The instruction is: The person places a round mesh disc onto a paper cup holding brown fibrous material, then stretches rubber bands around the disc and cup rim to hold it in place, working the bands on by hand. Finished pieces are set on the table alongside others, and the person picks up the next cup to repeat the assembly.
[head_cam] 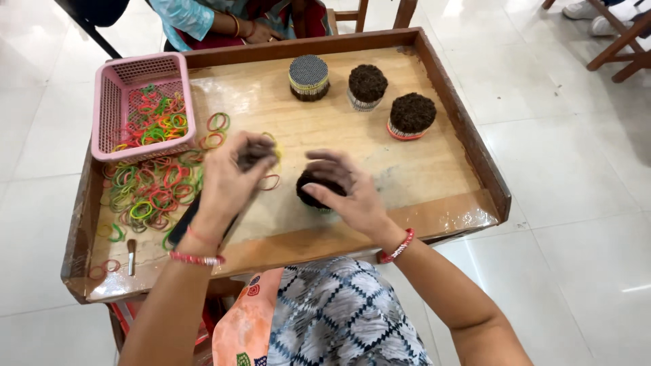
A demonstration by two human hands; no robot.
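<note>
- Under my right fingers [332,166], in the head view, stands a round bundle of dark-tipped sticks [313,193] on the wooden tray [380,159]; my right hand [346,190] lies over its top, fingers spread wide and curved, touching it rather than clamped on it.
- Just left of those fingers, my left hand [227,179] is raised off the tray, its fingers closed narrow around a small dark clump [252,154]; it is blurred, so I cannot tell exactly what it is.
- Touching my left fingertips are a yellow rubber band [274,150] and a reddish band [270,181], both blurred.
- Left of my left hand, loose rubber bands [146,193] in green, red, orange and yellow lie scattered on the tray.
- Beyond them, at the far left corner, sits a pink plastic basket [115,108] holding more bands.
- Below my left wrist lies a dark flat bar [182,227], and near the tray's left front corner a small brush [131,254].
- Well beyond my right fingers, three finished bundles stand near the far edge: a pale-topped one [308,76] and two dark ones [367,86] [411,115].
- Past the far rim sits another person [224,20].
</note>
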